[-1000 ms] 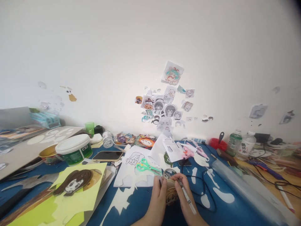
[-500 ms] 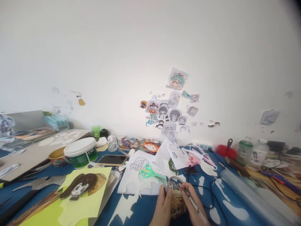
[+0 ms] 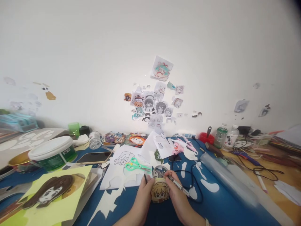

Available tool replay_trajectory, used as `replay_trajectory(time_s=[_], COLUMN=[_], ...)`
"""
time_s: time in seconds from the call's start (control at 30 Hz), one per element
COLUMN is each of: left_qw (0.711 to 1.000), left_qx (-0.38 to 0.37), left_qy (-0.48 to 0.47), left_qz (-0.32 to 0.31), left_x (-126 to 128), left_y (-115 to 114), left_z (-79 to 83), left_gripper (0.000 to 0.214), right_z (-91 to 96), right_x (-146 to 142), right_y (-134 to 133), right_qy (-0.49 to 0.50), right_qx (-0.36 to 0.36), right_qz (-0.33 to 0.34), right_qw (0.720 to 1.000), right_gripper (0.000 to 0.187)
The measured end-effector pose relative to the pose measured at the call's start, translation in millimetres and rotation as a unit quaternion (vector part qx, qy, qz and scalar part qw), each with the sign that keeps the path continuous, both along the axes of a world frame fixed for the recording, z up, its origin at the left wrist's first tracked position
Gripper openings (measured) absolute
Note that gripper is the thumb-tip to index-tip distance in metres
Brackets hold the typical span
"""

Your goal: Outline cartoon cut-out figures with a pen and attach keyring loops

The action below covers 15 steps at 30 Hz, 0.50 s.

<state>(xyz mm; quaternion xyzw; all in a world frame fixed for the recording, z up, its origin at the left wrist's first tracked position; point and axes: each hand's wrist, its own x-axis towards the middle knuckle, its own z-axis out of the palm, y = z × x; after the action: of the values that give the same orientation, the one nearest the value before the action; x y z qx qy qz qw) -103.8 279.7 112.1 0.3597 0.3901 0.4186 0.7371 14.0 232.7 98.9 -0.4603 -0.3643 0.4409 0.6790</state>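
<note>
Both my hands hold a small round cutout of a cartoon face with blond hair (image 3: 160,194) low in the middle of the view. My left hand (image 3: 144,196) pinches its left edge, and a thin dark stick pokes up between the fingers. My right hand (image 3: 175,196) grips the cutout's right edge and also carries a white pen (image 3: 179,186) that points down to the right. A roll of clear tape (image 3: 159,172) lies on the blue table (image 3: 211,207) just beyond my fingers.
Green scissors (image 3: 135,165) rest on white paper sheets left of the tape. A phone (image 3: 94,157), a green tub with a white lid (image 3: 53,153) and a yellow sheet with a girl's face (image 3: 50,190) lie further left. A pink glue gun (image 3: 181,147), bottles (image 3: 221,136) and a clear film roll (image 3: 225,175) stand right. Stickers cover the wall.
The view swung to the right and dipped slightly. The cutout between my hands has turned, so its blond cartoon face now shows. Both hands stay closed on it.
</note>
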Motion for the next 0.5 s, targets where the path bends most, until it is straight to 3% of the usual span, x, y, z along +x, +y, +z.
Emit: replay_trajectory(time_s=[0.27, 0.4, 0.5], left_qw=[1.0, 0.999, 0.999], left_qx=[-0.018, -0.033, -0.031], left_qy=[-0.024, -0.026, -0.015], left_qz=[0.002, 0.013, 0.01], left_x=[0, 0, -1], left_y=[-6, -3, -2], left_z=[5.1, 4.2, 6.0], left_gripper=[0.02, 0.023, 0.026], right_z=[-0.2, 3.4, 12.1], right_x=[-2, 1, 5], right_y=[1, -1, -4], right_qy=[0.062, -0.007, -0.12], right_qx=[0.016, -0.003, -0.002], right_qz=[0.006, 0.002, 0.007], right_qw=[0.998, 1.0, 0.993], right_gripper=[0.019, 0.017, 0.022])
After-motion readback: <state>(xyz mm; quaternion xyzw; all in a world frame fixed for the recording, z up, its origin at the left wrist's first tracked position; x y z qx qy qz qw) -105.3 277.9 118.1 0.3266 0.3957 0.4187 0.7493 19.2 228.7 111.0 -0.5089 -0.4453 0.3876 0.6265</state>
